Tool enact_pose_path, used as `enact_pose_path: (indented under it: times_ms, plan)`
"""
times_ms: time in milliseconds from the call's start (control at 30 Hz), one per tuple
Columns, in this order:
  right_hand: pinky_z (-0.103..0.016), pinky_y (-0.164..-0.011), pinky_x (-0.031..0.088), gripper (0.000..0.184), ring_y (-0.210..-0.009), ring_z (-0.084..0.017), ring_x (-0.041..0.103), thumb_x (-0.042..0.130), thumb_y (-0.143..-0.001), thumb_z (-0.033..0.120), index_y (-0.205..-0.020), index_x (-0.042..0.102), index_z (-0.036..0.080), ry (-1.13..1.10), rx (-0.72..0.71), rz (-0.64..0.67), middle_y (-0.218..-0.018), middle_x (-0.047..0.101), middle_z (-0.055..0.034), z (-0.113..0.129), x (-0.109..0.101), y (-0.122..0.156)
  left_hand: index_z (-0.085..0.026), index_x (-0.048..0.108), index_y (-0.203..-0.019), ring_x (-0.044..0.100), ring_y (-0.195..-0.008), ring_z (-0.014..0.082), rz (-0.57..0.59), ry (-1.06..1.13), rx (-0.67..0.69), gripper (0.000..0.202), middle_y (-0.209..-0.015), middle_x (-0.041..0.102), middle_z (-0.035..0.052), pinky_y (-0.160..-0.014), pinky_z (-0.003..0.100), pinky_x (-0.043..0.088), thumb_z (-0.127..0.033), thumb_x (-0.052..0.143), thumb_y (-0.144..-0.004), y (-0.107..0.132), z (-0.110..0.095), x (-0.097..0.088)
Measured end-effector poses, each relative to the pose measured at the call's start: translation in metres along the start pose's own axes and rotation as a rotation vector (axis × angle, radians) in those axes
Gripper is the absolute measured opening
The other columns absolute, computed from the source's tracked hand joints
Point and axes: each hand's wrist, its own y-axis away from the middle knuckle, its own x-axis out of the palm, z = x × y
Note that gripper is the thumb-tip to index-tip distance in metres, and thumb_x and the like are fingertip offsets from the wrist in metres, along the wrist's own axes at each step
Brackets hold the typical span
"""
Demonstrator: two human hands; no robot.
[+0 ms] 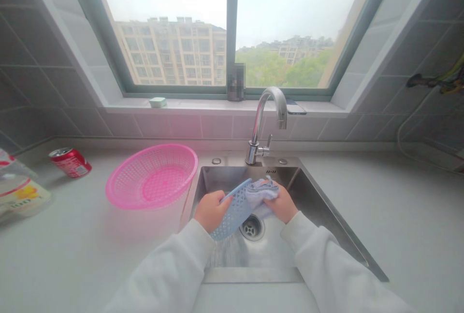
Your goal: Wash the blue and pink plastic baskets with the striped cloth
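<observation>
The left hand [212, 210] is clamped on the rim of a blue basket [235, 212], holding it tilted over the sink [322, 226]. The right hand [284, 202] grips a bunched cloth [260, 193] at the basket's right end. A pink basket [165, 185] sits on the counter [79, 264], with a red can [74, 164] farther left.
</observation>
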Motion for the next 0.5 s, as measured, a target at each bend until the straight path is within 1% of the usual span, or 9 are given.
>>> enact_pose_path:
  times_ms: [33,100,167,233,333,367,433,500]
  plan:
    - [-0.042,-0.082,0.062,0.017,-0.084,-0.028,0.075,0.073,-0.073,0.033,-0.087,0.072,0.022,-0.008,-0.011,0.037,-0.088,0.081,-0.0068,0.003,0.002,0.002,-0.023,0.039,-0.060,0.042,-0.061,0.0158,0.001,-0.001,-0.001,0.042,-0.058,0.043,-0.0037,-0.061,0.030,0.024,-0.051,0.046,-0.090,0.000,0.000,0.000]
    - [-0.040,-0.080,0.062,0.016,-0.082,-0.027,0.075,0.070,-0.075,0.032,-0.088,0.072,0.022,-0.032,-0.048,0.151,-0.088,0.081,-0.0061,0.008,0.006,0.006,-0.023,0.039,-0.060,0.042,-0.061,0.0158,0.007,-0.004,0.000,0.042,-0.058,0.043,-0.0037,-0.061,0.031,0.024,-0.051,0.047,-0.090,0.000,0.000,0.000]
    - [-0.039,-0.079,0.062,0.016,-0.081,-0.027,0.075,0.070,-0.076,0.032,-0.087,0.072,0.021,-0.036,-0.062,0.207,-0.087,0.080,-0.0063,0.011,0.008,0.008,-0.023,0.039,-0.060,0.042,-0.061,0.0158,0.012,-0.008,0.002,0.042,-0.057,0.042,-0.0037,-0.061,0.031,0.024,-0.052,0.047,-0.090,0.000,0.000,0.000]
    - [-0.042,-0.082,0.062,0.018,-0.085,-0.029,0.076,0.070,-0.074,0.034,-0.086,0.072,0.021,-0.019,-0.042,0.166,-0.088,0.080,-0.0078,0.006,0.004,0.004,-0.023,0.038,-0.060,0.042,-0.061,0.0158,0.012,-0.012,0.003,0.043,-0.058,0.042,-0.0037,-0.061,0.031,0.023,-0.052,0.047,-0.090,0.000,0.001,-0.001]
    - [-0.048,-0.089,0.060,0.022,-0.090,-0.032,0.076,0.071,-0.070,0.035,-0.087,0.071,0.021,0.023,0.046,0.002,-0.090,0.081,-0.0103,-0.007,-0.005,-0.004,-0.023,0.039,-0.061,0.043,-0.062,0.0157,0.011,-0.010,0.005,0.043,-0.059,0.043,-0.0038,-0.061,0.030,0.024,-0.052,0.045,-0.091,0.001,0.002,-0.004]
    - [-0.049,-0.090,0.060,0.023,-0.090,-0.033,0.076,0.072,-0.069,0.035,-0.087,0.071,0.021,0.032,0.065,-0.027,-0.090,0.080,-0.0104,-0.010,-0.007,-0.005,-0.023,0.039,-0.061,0.043,-0.062,0.0156,0.012,-0.008,0.004,0.043,-0.059,0.043,-0.0038,-0.061,0.030,0.024,-0.052,0.045,-0.092,0.001,0.002,-0.005]
    - [-0.048,-0.088,0.060,0.022,-0.089,-0.032,0.075,0.072,-0.070,0.035,-0.088,0.071,0.022,0.016,0.068,-0.016,-0.090,0.080,-0.0095,-0.011,-0.004,-0.004,-0.023,0.039,-0.061,0.043,-0.062,0.0154,0.012,-0.008,-0.002,0.043,-0.059,0.043,-0.0040,-0.061,0.030,0.024,-0.052,0.045,-0.092,0.001,0.002,-0.005]
    - [-0.043,-0.083,0.060,0.020,-0.086,-0.029,0.074,0.073,-0.073,0.036,-0.088,0.071,0.022,-0.047,0.016,0.078,-0.089,0.080,-0.0077,-0.006,0.005,0.003,-0.023,0.038,-0.060,0.042,-0.061,0.0153,0.012,-0.011,-0.007,0.042,-0.058,0.042,-0.0042,-0.061,0.030,0.024,-0.051,0.046,-0.091,0.001,0.001,-0.004]
